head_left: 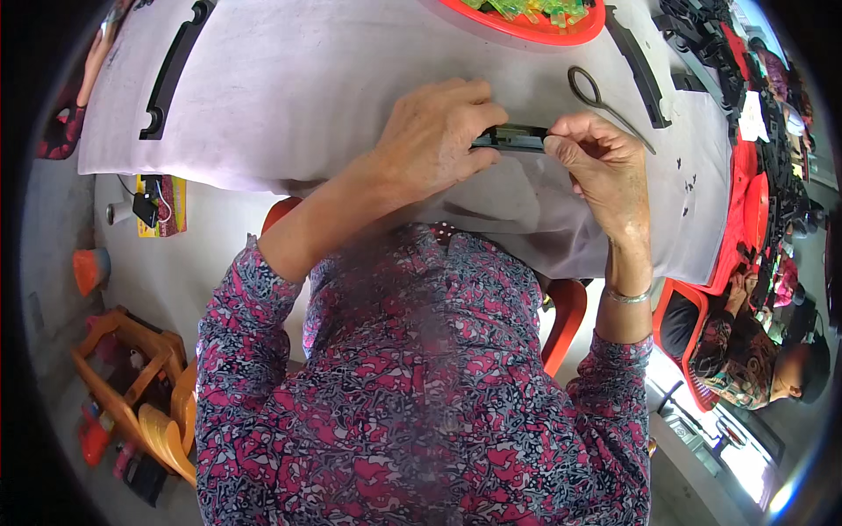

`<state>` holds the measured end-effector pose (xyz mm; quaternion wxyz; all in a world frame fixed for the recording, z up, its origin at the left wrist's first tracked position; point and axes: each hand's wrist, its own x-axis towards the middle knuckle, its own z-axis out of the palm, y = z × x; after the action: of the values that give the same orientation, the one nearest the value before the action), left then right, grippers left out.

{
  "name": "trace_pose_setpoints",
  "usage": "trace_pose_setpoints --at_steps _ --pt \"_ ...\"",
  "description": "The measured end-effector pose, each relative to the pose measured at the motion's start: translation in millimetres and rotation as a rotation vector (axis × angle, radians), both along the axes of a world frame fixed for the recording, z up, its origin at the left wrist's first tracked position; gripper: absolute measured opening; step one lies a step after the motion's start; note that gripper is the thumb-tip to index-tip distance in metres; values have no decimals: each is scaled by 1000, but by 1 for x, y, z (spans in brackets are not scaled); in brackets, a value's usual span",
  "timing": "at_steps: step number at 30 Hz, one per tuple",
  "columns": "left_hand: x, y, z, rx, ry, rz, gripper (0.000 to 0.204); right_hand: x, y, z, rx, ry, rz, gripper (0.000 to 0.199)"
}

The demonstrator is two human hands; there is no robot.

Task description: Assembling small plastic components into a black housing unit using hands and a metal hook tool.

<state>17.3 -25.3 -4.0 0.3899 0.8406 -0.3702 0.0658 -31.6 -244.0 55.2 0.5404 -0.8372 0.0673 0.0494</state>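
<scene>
Shirt [395,421] in a pink, grey and dark pattern fills the space nearest the camera, its sleeves ending below bare forearms; a bracelet [629,297] circles the right wrist. Just behind the shirt, the edge of a red chair [566,324] shows. Beyond it, over the near part of the worktop [289,96], which is covered in pale cloth, a dark strip [522,138] lies crosswise between the two hands. The left hand [436,131] has its grip closed around the strip's left end, thumb below and fingers above. The right hand [610,162] pinches the other end between thumb and forefinger. Both ends are covered, so it is hard to say whether the strip touches the cloth or is held above it.

Beyond the right hand lies a metal tool [605,106] with a loop handle, and off to its right a few small dark bits [687,187] are scattered. Farther out, one long black bar [172,79] lies at the left and a similar notched bar [640,70] at the right. At the far edge of the view, a red bowl [561,38] holds clear yellow-green pieces [539,9]. Well off to the right, a co-worker [741,368] sits near heaped black parts [697,35].
</scene>
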Motion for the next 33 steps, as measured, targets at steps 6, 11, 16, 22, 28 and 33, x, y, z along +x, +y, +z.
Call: trace_pose_setpoints --at_steps 6,11,16,22,28,33 --pt "-1 -5 -7 -18 -24 22 32 5 9 -11 -75 -87 41 3" --pt "-2 -4 -8 -39 -25 32 33 8 11 -23 -181 -157 20 4" --pt "-2 -4 -11 -63 -33 37 34 4 15 -25 -260 -174 -60 7" --pt "-4 5 -6 -134 -17 -6 36 3 21 -24 -352 -198 -106 9" --pt "-6 10 0 -96 -157 -75 31 2 28 -16 -451 -176 -127 11" --pt "-12 7 -4 4 -169 -60 27 0 27 -16 -476 -202 -127 12"
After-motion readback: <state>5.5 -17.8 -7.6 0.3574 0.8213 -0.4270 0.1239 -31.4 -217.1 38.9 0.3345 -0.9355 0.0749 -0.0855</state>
